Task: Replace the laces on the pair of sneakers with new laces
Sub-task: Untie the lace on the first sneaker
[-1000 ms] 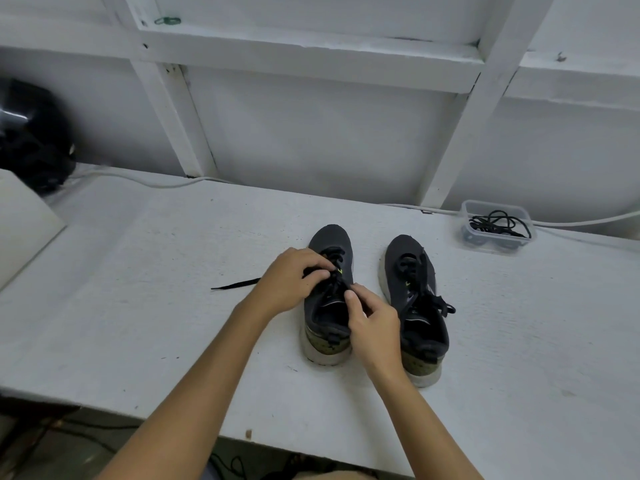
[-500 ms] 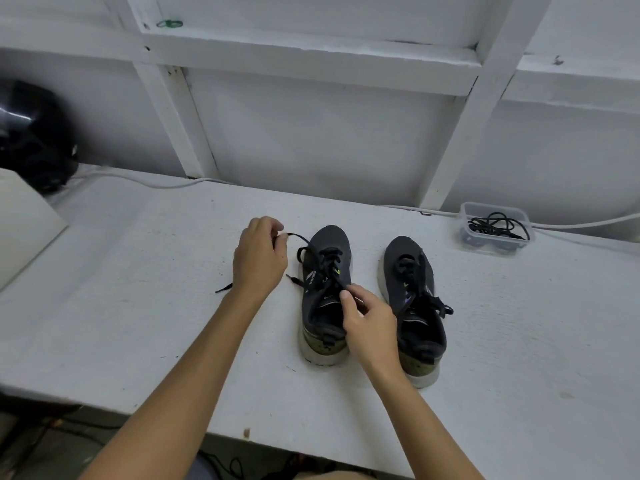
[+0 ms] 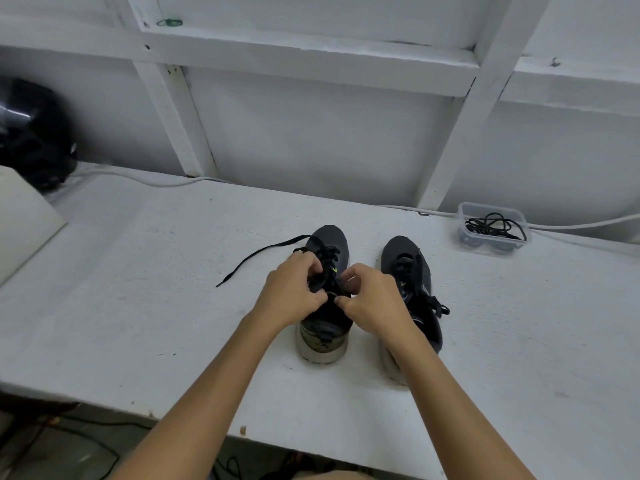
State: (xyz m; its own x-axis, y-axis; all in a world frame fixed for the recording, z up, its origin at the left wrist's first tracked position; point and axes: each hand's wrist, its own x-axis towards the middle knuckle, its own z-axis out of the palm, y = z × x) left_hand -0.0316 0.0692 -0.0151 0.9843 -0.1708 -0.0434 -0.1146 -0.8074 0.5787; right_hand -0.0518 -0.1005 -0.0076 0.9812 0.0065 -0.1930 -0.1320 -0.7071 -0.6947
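Left hand [image 3: 294,292], right hand [image 3: 372,299] on sneaker lace [image 3: 263,252]

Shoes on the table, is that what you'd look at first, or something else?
Yes: two dark shoes stand side by side mid-table, and both hands, left hand and right hand, work on the lace of the left shoe. One lace end trails out to the left. The right shoe is laced, and a clear tub of black laces sits far right by the wall.

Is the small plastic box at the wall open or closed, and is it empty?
Open, not empty. The plastic box shows no lid on top, and a tangle of black laces lies inside it.
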